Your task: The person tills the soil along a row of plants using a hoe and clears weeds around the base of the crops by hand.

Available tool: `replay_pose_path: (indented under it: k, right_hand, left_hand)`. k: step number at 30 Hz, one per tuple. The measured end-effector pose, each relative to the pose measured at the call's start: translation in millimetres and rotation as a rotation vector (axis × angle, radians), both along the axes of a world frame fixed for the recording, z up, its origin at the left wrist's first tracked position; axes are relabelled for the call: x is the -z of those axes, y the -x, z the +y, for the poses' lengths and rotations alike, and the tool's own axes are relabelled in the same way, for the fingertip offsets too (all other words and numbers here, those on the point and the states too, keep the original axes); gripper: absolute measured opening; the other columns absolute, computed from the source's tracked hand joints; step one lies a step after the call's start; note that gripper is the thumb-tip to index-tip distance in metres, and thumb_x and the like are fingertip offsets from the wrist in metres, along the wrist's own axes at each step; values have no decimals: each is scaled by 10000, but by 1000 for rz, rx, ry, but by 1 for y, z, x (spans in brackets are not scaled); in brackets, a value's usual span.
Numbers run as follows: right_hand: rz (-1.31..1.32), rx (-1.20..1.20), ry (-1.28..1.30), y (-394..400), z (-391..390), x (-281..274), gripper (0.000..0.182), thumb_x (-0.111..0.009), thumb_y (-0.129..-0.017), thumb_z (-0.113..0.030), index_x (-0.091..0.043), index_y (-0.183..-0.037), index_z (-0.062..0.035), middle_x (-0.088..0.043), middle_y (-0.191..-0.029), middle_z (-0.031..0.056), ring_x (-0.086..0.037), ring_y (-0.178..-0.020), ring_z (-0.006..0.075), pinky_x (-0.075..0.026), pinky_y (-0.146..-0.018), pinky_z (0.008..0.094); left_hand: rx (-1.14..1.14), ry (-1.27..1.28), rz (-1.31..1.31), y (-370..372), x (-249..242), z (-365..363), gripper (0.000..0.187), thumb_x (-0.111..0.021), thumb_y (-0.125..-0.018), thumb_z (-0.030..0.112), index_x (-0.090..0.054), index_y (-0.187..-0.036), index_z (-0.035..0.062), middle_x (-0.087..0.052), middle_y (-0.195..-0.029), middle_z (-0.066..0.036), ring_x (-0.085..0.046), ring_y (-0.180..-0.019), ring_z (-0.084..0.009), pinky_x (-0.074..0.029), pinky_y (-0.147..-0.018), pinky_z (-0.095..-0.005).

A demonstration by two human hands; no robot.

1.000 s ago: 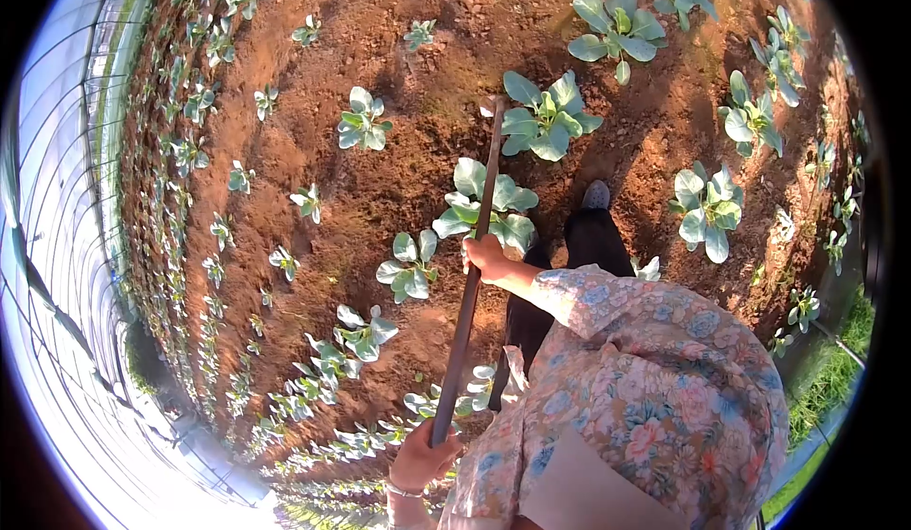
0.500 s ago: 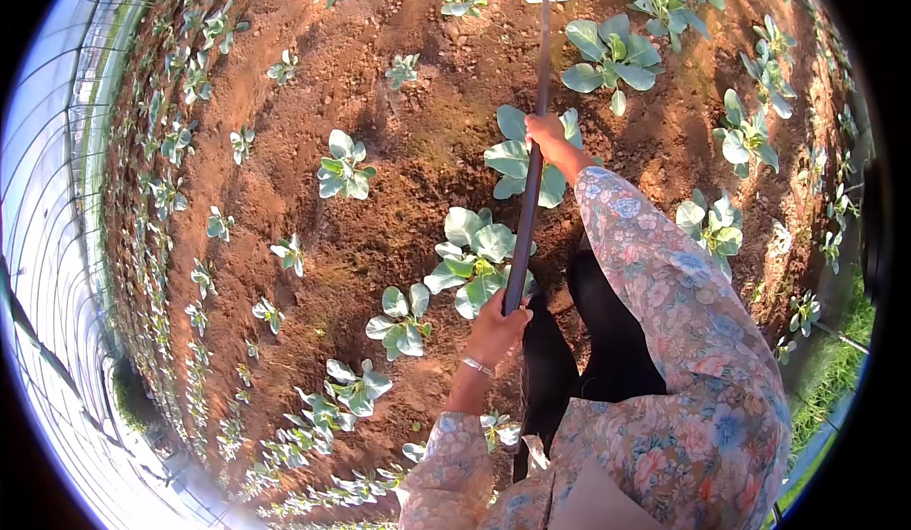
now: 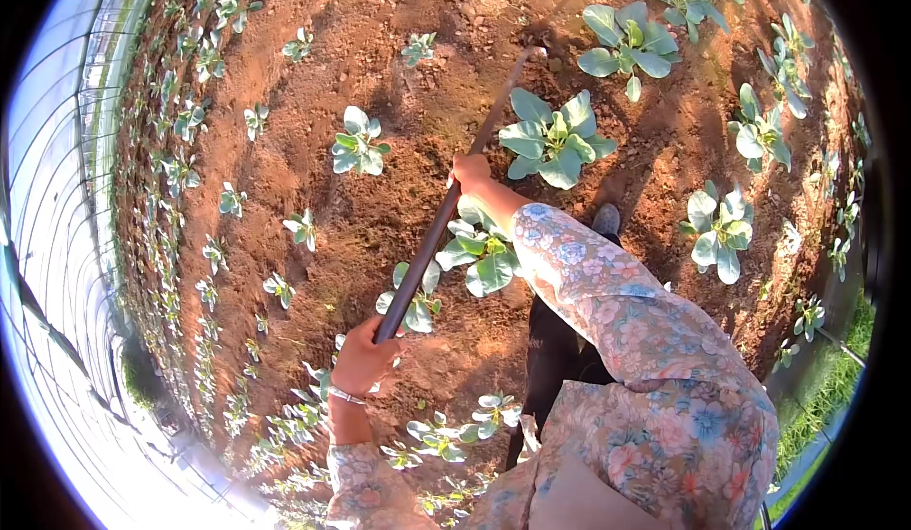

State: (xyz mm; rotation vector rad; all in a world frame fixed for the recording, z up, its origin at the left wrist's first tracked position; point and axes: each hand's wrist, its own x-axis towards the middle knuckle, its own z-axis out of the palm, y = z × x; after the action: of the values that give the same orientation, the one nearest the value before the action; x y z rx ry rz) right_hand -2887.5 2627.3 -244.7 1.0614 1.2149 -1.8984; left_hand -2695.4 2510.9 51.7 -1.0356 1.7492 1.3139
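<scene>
A long dark-handled hoe [image 3: 429, 243] runs diagonally from lower left to upper right. My left hand [image 3: 364, 359], with a bracelet at the wrist, is closed round the lower end of its handle. Further up, my right hand [image 3: 469, 171] grips the shaft. The small metal head [image 3: 537, 52] rests at the soil, partly hidden, left of a large leafy plant [image 3: 628, 46]. Another leafy plant [image 3: 555, 139] grows just right of the shaft. Below my right forearm, a third plant [image 3: 482, 257] is partly covered.
Rows of young plants [image 3: 359, 141] grow in reddish-brown soil [image 3: 294, 179]. A curved greenhouse frame [image 3: 57, 245] bounds the left side. Green grass [image 3: 830, 388] lies at the lower right. My shoe [image 3: 606, 219] shows beside my right sleeve.
Both hands have moved left with the hoe, which now slants more. Its head has come nearer and lower in view. My shoe has come into sight.
</scene>
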Motion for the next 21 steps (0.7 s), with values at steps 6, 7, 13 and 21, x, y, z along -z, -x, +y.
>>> replay_pose_path:
  k: [6,7,13,21]
  right_hand:
    - [-13,-92,-1,-35,-39,-87,267,-553,-849,-153,-452,-685,31,-491,-526,118,-506,-410,221,-383,-344,370]
    - [8,-83,7,-33,-36,-84,252,-570,-841,-128,-452,-683,28,-481,-519,106,-492,-392,219,-382,-336,362]
    - [70,-50,-86,-25,15,-14,256,-554,-828,-113,-461,-636,28,-481,-507,95,-485,-386,207,-387,-350,352]
    - [50,-209,-459,35,114,58,217,-540,-873,-174,-507,-752,3,-491,-579,62,-469,-432,176,-405,-406,329]
  left_hand:
    - [-262,-71,-66,-60,-65,15,225,-612,-756,-9,-524,-963,-17,-430,-526,24,-338,-353,-36,-242,-326,-195]
    - [-327,-112,-72,-59,-56,23,222,-594,-764,-29,-517,-971,-21,-426,-524,14,-338,-349,-43,-240,-322,-198]
    - [-304,-169,28,-77,12,50,239,-593,-741,-36,-510,-965,-25,-445,-552,8,-347,-363,-48,-269,-327,-207]
    - [-152,-342,90,-29,116,83,237,-614,-779,89,-546,-991,6,-457,-571,39,-379,-416,-33,-286,-367,-205]
